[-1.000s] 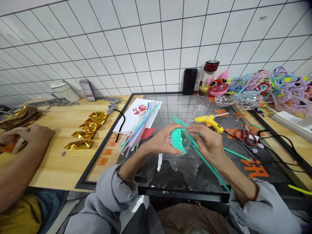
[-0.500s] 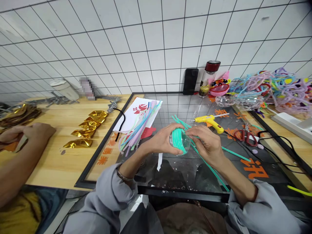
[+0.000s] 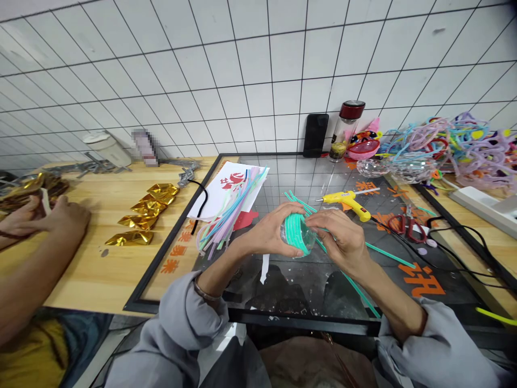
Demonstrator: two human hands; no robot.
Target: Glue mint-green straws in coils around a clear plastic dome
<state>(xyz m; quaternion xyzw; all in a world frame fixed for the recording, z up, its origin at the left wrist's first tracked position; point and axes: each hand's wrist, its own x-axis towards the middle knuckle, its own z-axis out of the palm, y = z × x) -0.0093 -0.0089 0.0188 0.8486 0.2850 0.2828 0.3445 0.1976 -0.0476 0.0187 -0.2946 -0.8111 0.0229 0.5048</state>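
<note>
My left hand (image 3: 271, 230) is wrapped round a clear plastic cup-like piece (image 3: 310, 240) whose side is covered with rows of green pipe cleaner (image 3: 294, 233). At its right edge my right hand (image 3: 342, 235) pinches a green pipe cleaner against the piece; the fingertips partly hide the spot. More green pipe cleaners (image 3: 359, 293) lie on the dark glass board beneath my hands. Behind the right hand rests a yellow hot glue gun (image 3: 348, 202) with a glue stick in its back, and red-handled scissors (image 3: 411, 226) lie right of it.
Pastel pipe cleaners (image 3: 226, 218) lie over a white paper (image 3: 216, 186). Along the wall stand a phone (image 3: 315, 134), a glass bottle (image 3: 342, 137) and a tangled pipe-cleaner heap (image 3: 456, 145). A power strip (image 3: 487, 207) sits at right. At left, a co-worker's hands (image 3: 67, 218) are near gold foil pieces (image 3: 151, 207).
My right fingers have shifted slightly left along the rim of the wrapped piece. My left hand stays put. The co-worker's hands at left have moved and now hold a pale strip upright.
</note>
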